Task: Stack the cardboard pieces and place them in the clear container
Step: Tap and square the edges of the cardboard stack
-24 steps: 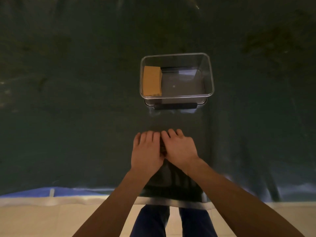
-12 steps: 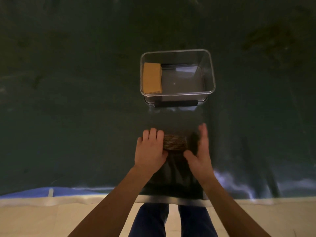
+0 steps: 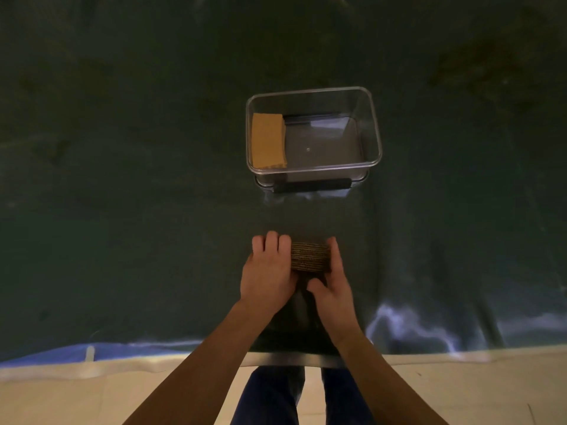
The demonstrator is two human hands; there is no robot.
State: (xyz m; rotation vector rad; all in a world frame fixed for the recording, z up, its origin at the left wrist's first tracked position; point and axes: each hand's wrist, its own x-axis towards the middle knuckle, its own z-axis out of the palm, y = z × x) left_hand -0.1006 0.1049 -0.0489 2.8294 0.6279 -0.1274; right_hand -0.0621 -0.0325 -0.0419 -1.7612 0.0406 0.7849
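A stack of cardboard pieces [image 3: 310, 256] sits on the dark sheet near the front edge, its layered edges facing me. My left hand [image 3: 267, 273] presses against its left side and my right hand [image 3: 333, 283] closes on its right side, so both hands grip the stack. Farther back stands the clear container [image 3: 372, 124], open at the top. Another stack of tan cardboard [image 3: 267, 140] lies inside it against the left wall.
A dark green sheet [image 3: 122, 210] covers the whole work surface. A black strip [image 3: 311, 185] lies at the container's near base. The sheet's front edge [image 3: 153, 348] meets a pale floor, where my legs [image 3: 270, 397] show.
My hands first covered the stack together. The right hand then swung out to the right, uncovering it, and has now closed in against the stack's right side.
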